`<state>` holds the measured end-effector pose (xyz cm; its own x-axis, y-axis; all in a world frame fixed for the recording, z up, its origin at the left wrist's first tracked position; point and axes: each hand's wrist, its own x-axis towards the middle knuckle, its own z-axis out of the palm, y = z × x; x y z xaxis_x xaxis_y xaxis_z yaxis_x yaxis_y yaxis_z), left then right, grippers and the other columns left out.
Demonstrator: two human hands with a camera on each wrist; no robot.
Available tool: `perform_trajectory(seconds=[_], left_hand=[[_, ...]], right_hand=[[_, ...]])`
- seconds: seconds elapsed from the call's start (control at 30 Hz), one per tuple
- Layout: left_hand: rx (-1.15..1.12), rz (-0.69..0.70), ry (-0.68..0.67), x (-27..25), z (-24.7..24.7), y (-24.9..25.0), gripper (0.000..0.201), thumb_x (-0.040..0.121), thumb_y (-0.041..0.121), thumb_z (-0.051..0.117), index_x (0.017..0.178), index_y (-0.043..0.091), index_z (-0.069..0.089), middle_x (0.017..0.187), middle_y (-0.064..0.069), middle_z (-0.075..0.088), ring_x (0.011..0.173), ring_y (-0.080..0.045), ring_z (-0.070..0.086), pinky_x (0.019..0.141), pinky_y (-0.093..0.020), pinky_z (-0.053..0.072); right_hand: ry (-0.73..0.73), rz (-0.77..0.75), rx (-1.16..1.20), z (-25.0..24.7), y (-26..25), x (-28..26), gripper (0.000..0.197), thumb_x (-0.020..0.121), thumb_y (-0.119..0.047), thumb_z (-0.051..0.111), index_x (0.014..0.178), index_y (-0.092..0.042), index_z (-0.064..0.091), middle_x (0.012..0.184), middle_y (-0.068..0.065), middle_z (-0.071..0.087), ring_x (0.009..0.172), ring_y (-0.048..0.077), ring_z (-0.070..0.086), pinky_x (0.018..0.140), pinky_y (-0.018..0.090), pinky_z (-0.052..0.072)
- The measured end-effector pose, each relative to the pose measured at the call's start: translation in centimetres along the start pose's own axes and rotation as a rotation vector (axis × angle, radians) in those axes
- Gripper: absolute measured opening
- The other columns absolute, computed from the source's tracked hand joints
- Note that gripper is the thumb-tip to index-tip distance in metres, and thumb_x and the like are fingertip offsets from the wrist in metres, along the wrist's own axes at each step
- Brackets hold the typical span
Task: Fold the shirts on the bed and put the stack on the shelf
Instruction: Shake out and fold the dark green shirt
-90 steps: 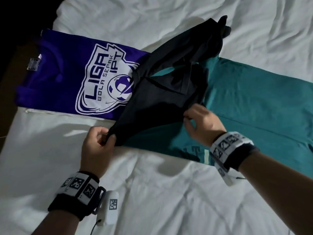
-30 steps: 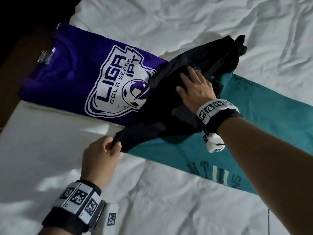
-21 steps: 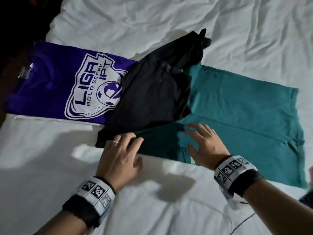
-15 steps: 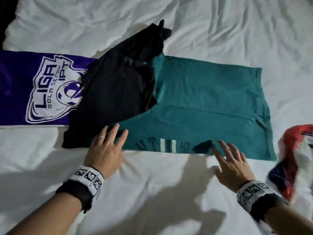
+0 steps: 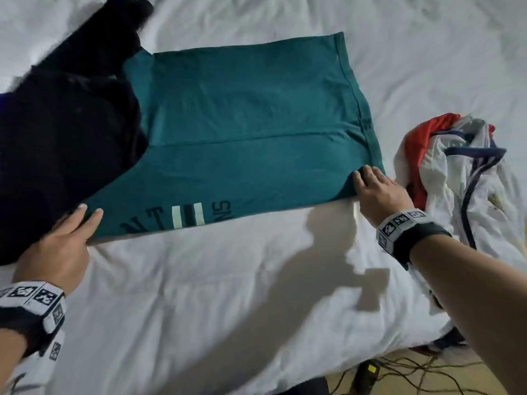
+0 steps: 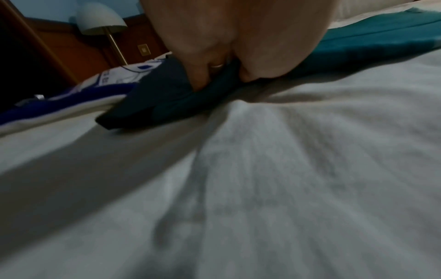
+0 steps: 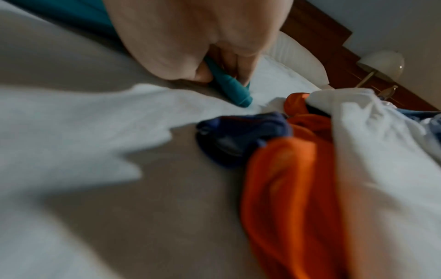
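A teal shirt (image 5: 251, 115) lies flat on the white bed (image 5: 228, 295), its sides folded in and white lettering along its near edge. My left hand (image 5: 85, 218) pinches that near edge at its left end, next to the black shirt (image 5: 62, 132) that overlaps it. In the left wrist view the left hand (image 6: 224, 75) has teal shirt (image 6: 358, 41) cloth between fingers and thumb. My right hand (image 5: 362, 178) pinches the near right corner; the right wrist view shows the right hand (image 7: 222, 75) with the teal corner (image 7: 238, 94) sticking out between thumb and fingers.
A crumpled pile of white, red and navy clothes (image 5: 456, 166) lies just right of my right hand. A purple printed shirt (image 6: 71, 96) lies beyond the black one. Cables on a wooden floor (image 5: 399, 374) show past the bed's near right corner. A bedside lamp (image 6: 100, 20) stands behind.
My left hand let go of the black shirt and my right hand left it. Both hands slid apart along the teal shirt's near edge to its ends. The view swung right.
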<state>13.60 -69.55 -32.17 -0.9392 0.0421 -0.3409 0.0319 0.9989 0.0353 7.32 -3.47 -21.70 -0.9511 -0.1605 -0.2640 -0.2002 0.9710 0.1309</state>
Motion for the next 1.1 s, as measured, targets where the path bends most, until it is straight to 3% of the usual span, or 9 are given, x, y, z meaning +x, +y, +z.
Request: perform_trajectory(seconds=[0.1,0.27,0.43,0.5,0.6,0.77,0.87,0.97,1.1], left_hand=[[-0.032,0.029,0.010,-2.5,-2.9,1.5,0.093,0.077,-0.021,0.049,0.157,0.023,0.029,0.166,0.004,0.019,0.143,-0.031,0.036,0.110,-0.055,0.040],[0.097,0.152,-0.110,-10.7,-6.4,4.1,0.107,0.070,-0.014,0.046,0.159,0.036,0.014,0.161,-0.006,0.031,0.138,-0.035,0.043,0.107,-0.059,0.043],[0.125,0.204,0.014,-17.4,-4.6,6.2,0.089,0.072,-0.011,0.052,0.152,0.025,0.035,0.152,-0.014,0.043,0.130,-0.042,0.047,0.118,-0.049,0.021],[0.122,0.187,-0.056,-18.2,-3.0,6.2,0.107,0.065,-0.024,0.057,0.155,0.025,0.028,0.158,-0.013,0.035,0.136,-0.042,0.042,0.113,-0.054,0.035],[0.019,0.064,-0.118,-18.1,-3.4,8.5,0.086,0.069,-0.012,0.066,0.145,0.024,0.048,0.154,-0.009,0.039,0.125,-0.041,0.048,0.083,-0.062,0.055],[-0.171,-0.158,0.289,-17.0,-7.9,10.6,0.055,0.085,0.037,0.044,0.127,0.009,0.066,0.126,-0.016,0.062,0.104,-0.043,0.055,0.086,-0.057,0.046],[-0.232,-0.485,0.408,-16.7,-7.8,7.7,0.048,0.093,0.036,0.046,0.132,0.010,0.057,0.127,-0.024,0.054,0.110,-0.048,0.050,0.090,-0.058,0.041],[-0.569,-0.741,0.260,-16.3,-7.8,4.8,0.056,0.094,0.039,0.043,0.139,0.008,0.053,0.137,-0.027,0.051,0.124,-0.046,0.045,0.106,-0.053,0.036],[-0.852,-0.744,0.143,-16.4,-8.5,3.0,0.066,0.075,0.040,0.046,0.131,0.009,0.063,0.133,-0.019,0.061,0.124,-0.035,0.053,0.106,-0.041,0.038]], right_hand=[[0.036,-0.075,0.014,-0.6,1.0,-2.2,0.048,0.087,-0.007,0.027,0.118,0.013,0.058,0.109,0.029,0.058,0.102,0.044,0.060,0.083,0.051,0.056],[-0.074,-0.120,0.045,-0.8,2.1,-7.3,0.039,0.070,0.006,0.072,0.108,0.013,0.063,0.105,0.026,0.064,0.101,0.044,0.063,0.086,0.053,0.056],[-0.086,-0.137,-0.001,-0.1,2.1,-11.4,0.045,0.067,0.016,0.062,0.112,0.014,0.065,0.112,0.030,0.066,0.104,0.047,0.065,0.081,0.057,0.058],[-0.173,-0.126,-0.041,0.8,1.7,-12.0,0.049,0.069,0.015,0.062,0.118,0.014,0.062,0.120,0.032,0.062,0.111,0.049,0.061,0.083,0.058,0.057],[-0.348,0.059,-0.074,-0.3,0.2,-12.1,0.043,0.076,-0.011,0.063,0.118,-0.001,0.066,0.127,0.018,0.060,0.116,0.038,0.059,0.085,0.049,0.056],[-0.131,-0.002,-0.022,-3.7,-5.3,-11.8,0.022,0.064,-0.026,0.053,0.068,-0.009,0.066,0.085,0.011,0.063,0.084,0.037,0.059,0.070,0.043,0.049],[0.018,-0.189,0.092,-3.7,-12.5,-10.3,0.023,0.071,-0.024,0.049,0.075,-0.008,0.064,0.092,0.012,0.060,0.078,0.037,0.057,0.064,0.041,0.046],[0.061,-0.464,0.212,-4.1,-21.6,-9.3,0.028,0.077,-0.027,0.046,0.087,-0.010,0.067,0.099,0.009,0.060,0.079,0.035,0.058,0.065,0.040,0.049],[0.075,-0.707,0.252,-5.1,-31.5,-9.0,0.037,0.079,-0.034,0.050,0.103,-0.013,0.068,0.106,0.009,0.062,0.085,0.032,0.057,0.068,0.039,0.048]])
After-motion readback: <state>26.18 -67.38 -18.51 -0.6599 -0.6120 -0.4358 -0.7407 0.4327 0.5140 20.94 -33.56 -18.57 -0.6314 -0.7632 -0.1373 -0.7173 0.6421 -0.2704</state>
